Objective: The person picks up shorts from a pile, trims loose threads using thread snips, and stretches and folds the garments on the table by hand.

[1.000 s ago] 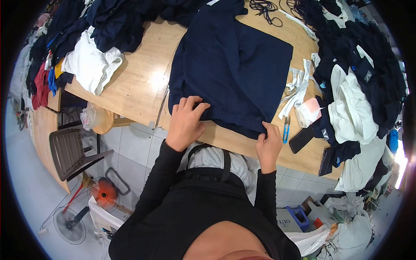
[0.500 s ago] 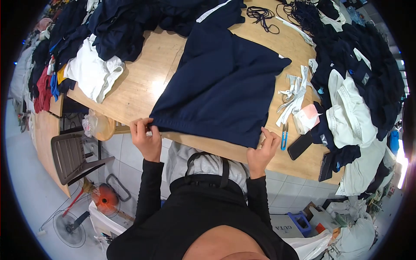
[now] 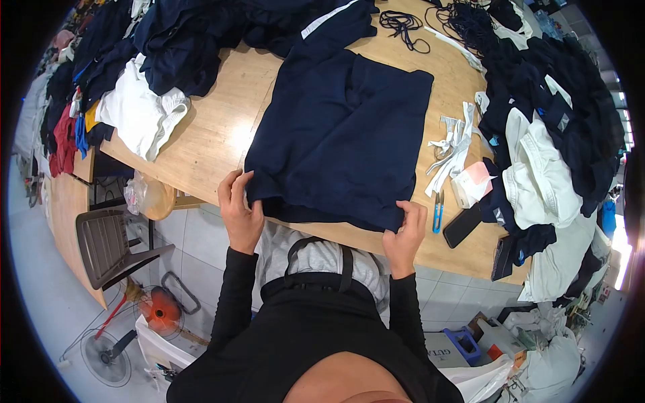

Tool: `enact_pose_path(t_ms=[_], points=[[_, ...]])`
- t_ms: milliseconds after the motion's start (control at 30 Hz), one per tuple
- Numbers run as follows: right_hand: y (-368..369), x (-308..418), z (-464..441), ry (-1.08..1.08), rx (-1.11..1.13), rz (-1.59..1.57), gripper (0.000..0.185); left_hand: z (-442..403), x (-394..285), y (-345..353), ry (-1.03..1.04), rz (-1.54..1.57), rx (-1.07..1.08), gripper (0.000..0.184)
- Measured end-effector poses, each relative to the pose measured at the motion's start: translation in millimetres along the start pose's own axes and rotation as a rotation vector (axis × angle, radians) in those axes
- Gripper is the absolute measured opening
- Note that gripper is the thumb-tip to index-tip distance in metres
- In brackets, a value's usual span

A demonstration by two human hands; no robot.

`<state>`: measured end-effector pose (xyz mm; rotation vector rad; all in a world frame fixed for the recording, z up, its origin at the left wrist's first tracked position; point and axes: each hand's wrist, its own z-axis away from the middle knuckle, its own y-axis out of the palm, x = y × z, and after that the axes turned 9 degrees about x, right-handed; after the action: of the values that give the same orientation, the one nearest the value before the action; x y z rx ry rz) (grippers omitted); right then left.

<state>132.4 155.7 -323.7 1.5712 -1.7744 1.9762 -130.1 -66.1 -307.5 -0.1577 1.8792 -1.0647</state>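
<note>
A navy blue garment (image 3: pixel 342 141) lies spread on the wooden table (image 3: pixel 215 134), its near edge close to the table's front edge. My left hand (image 3: pixel 240 213) pinches the garment's near left corner. At the near right corner, my right hand (image 3: pixel 406 235) has its fingers closed on the cloth. The near edge between the hands is slightly rumpled, with a lower layer showing beneath. A narrow white strip (image 3: pixel 329 19) lies on the navy cloth at the far end.
Right of the garment are blue thread snips (image 3: pixel 438 213), white strips (image 3: pixel 458 144), a pink-and-white packet (image 3: pixel 472 183) and a black phone (image 3: pixel 462 226). Dark clothes (image 3: pixel 557 121) are piled at right, white garments (image 3: pixel 144 111) at left. A brown chair (image 3: pixel 107 248) stands lower left.
My left hand went left to the garment's corner, then slightly right with it. The garment was straightened and its far right corner now lies flatter. My right hand keeps its hold.
</note>
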Motion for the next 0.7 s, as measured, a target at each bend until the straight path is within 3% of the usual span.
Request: enact_pose_path(t_ms=[100,133,233,267,333,367,467,567,600,700], points=[[-18.7,18.9,-0.5,-0.021,0.342,-0.246,0.05,4.8,12.8,-4.4,0.029,0.042,0.058,0.067],[-35.0,32.5,-9.0,0.034,0.538,-0.364,0.041,4.6,12.8,-5.2,0.035,0.078,0.077,0.071],[-34.0,3.9,-25.4,0.05,0.448,-0.849,0.038,7.1,-4.4,-0.5,-0.042,0.251,-0.229,0.082],[-33.1,-5.2,-37.0,0.164,0.355,-0.925,0.033,9.7,1.0,4.0,-0.02,0.248,-0.29,0.087],[-27.3,-8.8,-84.1,0.429,0.09,-0.906,0.044,-2.4,-15.5,8.7,0.01,0.338,-0.367,0.085],[-18.1,-15.6,-108.8,0.458,-0.006,-0.976,0.049,-10.0,-27.5,13.1,0.027,0.386,-0.403,0.084],[11.4,-33.1,-179.4,0.636,-0.248,-1.187,0.059,-32.7,-62.5,29.7,0.047,0.649,-0.279,0.079],[31.2,-59.2,-211.2,0.583,-0.024,-1.094,0.051,-46.2,-93.6,40.8,0.006,0.912,-0.108,0.066],[35.1,-69.5,-214.2,0.619,0.102,-1.194,0.052,-46.4,-97.3,45.3,-0.029,0.996,-0.077,0.063],[27.7,-16.0,-175.1,0.175,0.197,-0.827,0.022,-43.1,-92.9,55.3,-0.18,1.185,0.023,0.055]])
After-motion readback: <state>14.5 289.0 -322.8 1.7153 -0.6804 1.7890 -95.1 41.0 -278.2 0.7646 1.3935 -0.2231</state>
